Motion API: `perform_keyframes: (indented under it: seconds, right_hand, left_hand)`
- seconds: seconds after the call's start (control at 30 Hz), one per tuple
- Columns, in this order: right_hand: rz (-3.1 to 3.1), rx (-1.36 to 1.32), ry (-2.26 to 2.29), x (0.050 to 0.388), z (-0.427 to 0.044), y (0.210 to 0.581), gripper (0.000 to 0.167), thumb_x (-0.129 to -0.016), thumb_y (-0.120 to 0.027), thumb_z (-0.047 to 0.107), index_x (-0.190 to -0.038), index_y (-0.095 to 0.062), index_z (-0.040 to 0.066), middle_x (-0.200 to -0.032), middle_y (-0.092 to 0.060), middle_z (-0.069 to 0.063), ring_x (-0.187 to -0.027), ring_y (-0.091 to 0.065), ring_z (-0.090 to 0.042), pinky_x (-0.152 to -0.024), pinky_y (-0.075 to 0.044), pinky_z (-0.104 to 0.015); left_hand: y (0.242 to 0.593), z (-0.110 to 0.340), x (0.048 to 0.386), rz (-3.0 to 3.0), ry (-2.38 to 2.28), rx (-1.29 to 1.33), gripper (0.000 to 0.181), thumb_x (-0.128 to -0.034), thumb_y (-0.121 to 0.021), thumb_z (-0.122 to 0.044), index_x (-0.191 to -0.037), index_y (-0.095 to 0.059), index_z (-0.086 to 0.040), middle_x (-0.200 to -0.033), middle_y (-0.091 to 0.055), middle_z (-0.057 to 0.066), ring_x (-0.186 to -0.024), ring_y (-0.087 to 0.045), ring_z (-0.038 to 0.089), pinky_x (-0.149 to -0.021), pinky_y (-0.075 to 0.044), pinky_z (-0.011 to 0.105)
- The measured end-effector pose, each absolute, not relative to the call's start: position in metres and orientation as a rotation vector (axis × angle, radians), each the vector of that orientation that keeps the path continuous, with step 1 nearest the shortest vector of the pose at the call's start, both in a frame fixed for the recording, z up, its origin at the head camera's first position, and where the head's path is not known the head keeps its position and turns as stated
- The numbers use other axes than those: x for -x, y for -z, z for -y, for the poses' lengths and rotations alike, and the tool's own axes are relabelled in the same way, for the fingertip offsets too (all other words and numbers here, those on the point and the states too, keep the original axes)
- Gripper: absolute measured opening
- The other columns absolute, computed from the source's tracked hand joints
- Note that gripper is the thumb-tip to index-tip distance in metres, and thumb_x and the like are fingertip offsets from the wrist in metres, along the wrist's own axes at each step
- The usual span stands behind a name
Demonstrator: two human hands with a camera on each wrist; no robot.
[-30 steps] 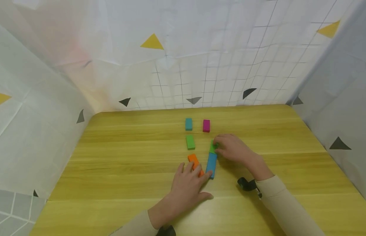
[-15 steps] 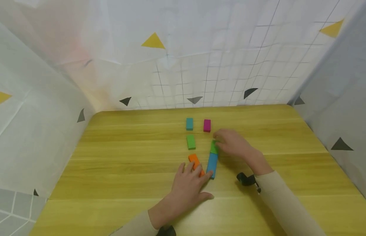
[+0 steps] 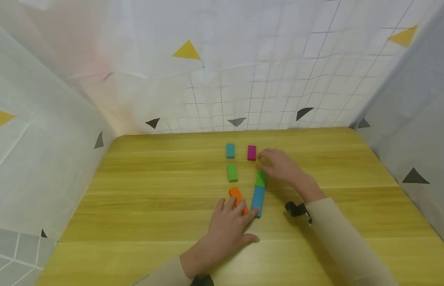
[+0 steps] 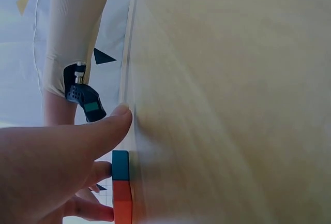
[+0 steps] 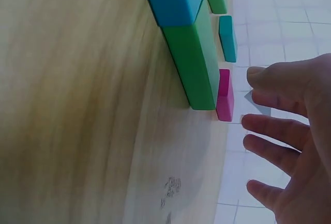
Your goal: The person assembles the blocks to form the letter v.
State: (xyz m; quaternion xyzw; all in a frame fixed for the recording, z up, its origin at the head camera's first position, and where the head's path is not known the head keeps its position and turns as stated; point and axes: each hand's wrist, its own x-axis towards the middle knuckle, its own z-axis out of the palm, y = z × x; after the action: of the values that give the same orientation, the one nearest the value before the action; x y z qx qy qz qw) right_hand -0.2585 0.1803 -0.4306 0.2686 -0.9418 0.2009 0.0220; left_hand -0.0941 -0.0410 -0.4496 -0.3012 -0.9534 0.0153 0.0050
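Observation:
My left hand (image 3: 227,224) rests with spread fingers on an orange block (image 3: 236,193) and the near end of a blue block (image 3: 258,196). In the left wrist view its fingertips touch the orange block (image 4: 122,200) and the blue block (image 4: 120,165). A green block (image 3: 260,179) lies end to end with the blue one. Over the far end of that green block hovers my right hand (image 3: 282,167), fingers loosely bent and holding nothing. The right wrist view shows the hand (image 5: 289,131) apart from the green block (image 5: 191,63). A magenta block (image 3: 252,153) lies just left of its fingertips.
A teal block (image 3: 230,151) and a second green block (image 3: 232,173) lie in a column left of the magenta one, beyond the orange block. All are on a wooden table (image 3: 143,198). White sheets (image 3: 136,91) with triangles stand along its back and sides.
My right hand has released the green block and moved away from me, toward the magenta block. The left hand stays on the orange and blue blocks.

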Motion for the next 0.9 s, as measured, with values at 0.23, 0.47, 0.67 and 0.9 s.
perform_keyframes:
  seconds: [0.23, 0.47, 0.67, 0.9]
  right_hand:
    - [2.91, -0.854, -0.592, 0.269, -0.176, 0.43, 0.028, -0.091, -0.069, 0.02, -0.114, -0.068, 0.004, -0.114, -0.07, -0.013, -0.105, -0.063, -0.032, -0.096, -0.051, -0.049]
    - [2.923, -0.851, -0.553, 0.281, -0.173, 0.432, 0.031, -0.092, -0.064, 0.015, -0.119, -0.065, 0.002, -0.12, -0.067, -0.016, -0.109, -0.062, -0.035, -0.099, -0.05, -0.052]
    - [2.977, -0.805, -0.506, 0.29, -0.172, 0.43, 0.039, -0.091, -0.065, 0.02, -0.126, -0.062, 0.002, -0.13, -0.064, -0.017, -0.122, -0.058, -0.037, -0.106, -0.045, -0.053]
    - [3.022, -0.805, -0.503, 0.301, -0.166, 0.42, 0.039, -0.091, -0.062, 0.02, -0.126, -0.063, 0.002, -0.131, -0.063, -0.017, -0.122, -0.057, -0.038, -0.106, -0.045, -0.053]
  left_hand:
    - [0.451, 0.041, 0.093, 2.979, -0.047, 0.941, 0.074, -0.0832, -0.047, -0.081, -0.147, -0.043, -0.044, -0.14, -0.054, -0.002, -0.134, -0.045, 0.029, -0.11, -0.037, 0.057]
    - [0.45, 0.04, 0.093, 2.997, -0.061, 0.938, 0.074, -0.0834, -0.047, -0.08, -0.148, -0.041, -0.044, -0.141, -0.054, -0.002, -0.135, -0.044, 0.029, -0.111, -0.036, 0.056]
    - [0.452, 0.039, 0.093, 2.981, -0.043, 0.958, 0.075, -0.083, -0.047, -0.081, -0.148, -0.042, -0.043, -0.142, -0.054, -0.001, -0.134, -0.045, 0.029, -0.11, -0.038, 0.055]
    - [0.451, 0.041, 0.093, 2.953, -0.071, 0.953, 0.076, -0.0824, -0.046, -0.081, -0.148, -0.043, -0.043, -0.142, -0.054, -0.001, -0.133, -0.046, 0.029, -0.109, -0.039, 0.056]
